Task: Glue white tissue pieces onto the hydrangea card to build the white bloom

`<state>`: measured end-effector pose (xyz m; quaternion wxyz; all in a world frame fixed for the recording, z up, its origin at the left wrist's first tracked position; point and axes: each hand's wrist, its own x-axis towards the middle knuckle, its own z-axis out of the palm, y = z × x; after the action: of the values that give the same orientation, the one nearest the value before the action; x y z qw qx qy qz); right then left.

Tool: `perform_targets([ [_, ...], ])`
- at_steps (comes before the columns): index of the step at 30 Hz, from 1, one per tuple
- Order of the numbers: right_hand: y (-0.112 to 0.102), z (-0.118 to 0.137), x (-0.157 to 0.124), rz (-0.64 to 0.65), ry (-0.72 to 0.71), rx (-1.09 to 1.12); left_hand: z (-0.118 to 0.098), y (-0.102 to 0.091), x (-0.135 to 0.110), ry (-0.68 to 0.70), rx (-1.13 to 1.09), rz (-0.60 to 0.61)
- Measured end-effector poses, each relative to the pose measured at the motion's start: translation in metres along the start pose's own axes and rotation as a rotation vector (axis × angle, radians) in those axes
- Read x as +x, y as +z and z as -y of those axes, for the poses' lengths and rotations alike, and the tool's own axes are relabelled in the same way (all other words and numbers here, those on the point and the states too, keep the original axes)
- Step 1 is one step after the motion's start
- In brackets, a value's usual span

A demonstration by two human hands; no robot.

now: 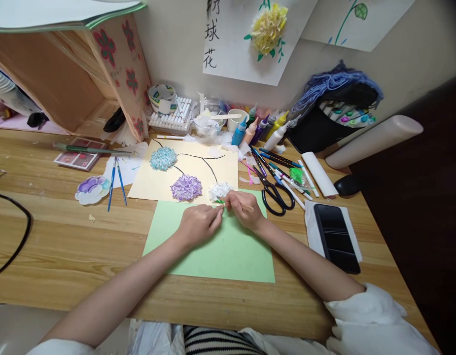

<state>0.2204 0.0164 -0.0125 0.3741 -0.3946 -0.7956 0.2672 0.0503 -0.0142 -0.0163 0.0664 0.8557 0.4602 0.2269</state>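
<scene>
— Pinching a thin wooden stick (238, 203) between them, are they?

— Yes. The right hand (244, 209) is closed around its right end, and the left hand (198, 224) has its fingertips nipped on the tip. The stick lies level just above the top edge of the green paper (220, 251), right below the white paper flower (220, 190).

— And that flower sits where?

— On the lower right corner of the cream sheet (154, 180), beside a purple flower (186, 188) and a blue flower (163, 158). The cream sheet's bottom edge is overlapped by the green paper.

— Any room around the hands?

— Toward the body the green paper lies bare, and bare wooden desk (65, 246) stretches left of it. To the right it's tighter: black scissors (275, 193) lie just beside the right hand, with a scatter of pens (283, 170) beyond them and a black phone (336, 236) on a white cloth near the desk's right edge.

— And on the left?

— Two blue brushes (117, 183) and a paint-stained palette (91, 189) lie well apart from the hands; a black cable (17, 231) curves near the left edge.
</scene>
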Motion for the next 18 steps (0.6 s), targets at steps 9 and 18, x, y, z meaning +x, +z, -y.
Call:
perform_targets([
  [9,0.003,0.009,0.031,-0.165,0.489,0.249,-0.002,0.002,0.001,0.023,0.072,0.096],
  [18,0.005,0.002,0.053,-0.126,0.68,0.321,-0.004,0.002,0.002,0.035,0.092,0.103],
])
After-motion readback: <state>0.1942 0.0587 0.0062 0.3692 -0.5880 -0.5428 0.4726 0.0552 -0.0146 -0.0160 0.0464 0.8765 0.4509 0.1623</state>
